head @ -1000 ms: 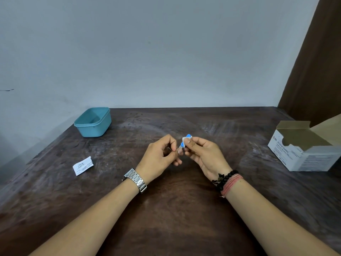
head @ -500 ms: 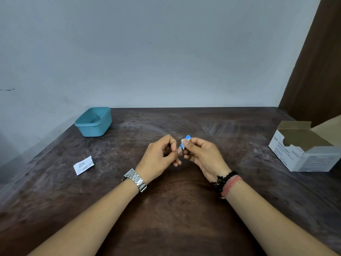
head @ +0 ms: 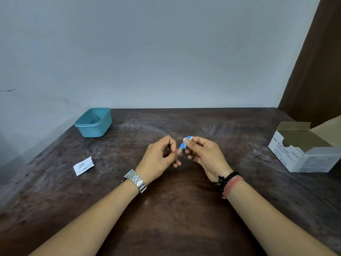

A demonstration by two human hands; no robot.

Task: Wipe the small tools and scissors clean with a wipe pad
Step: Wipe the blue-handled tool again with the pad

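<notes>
Both hands (head: pixel 160 156) (head: pixel 204 156) pinching blue tool (head: pixel 183 145)

We see a dark brown wooden table (head: pixel 166 218) with a worn, scratched top. On its far left corner stands a small teal plastic container (head: pixel 93 122), open on top; what lies inside we cannot tell. Nearer to us on the left side lies a torn white paper sachet (head: pixel 83 166), flat on the wood, well apart from the container. At the right edge stands a white cardboard box (head: pixel 302 150) with its flaps open. Behind the table is a plain grey wall (head: pixel 156 52), and at the right a brown curtain (head: pixel 317 61).
</notes>
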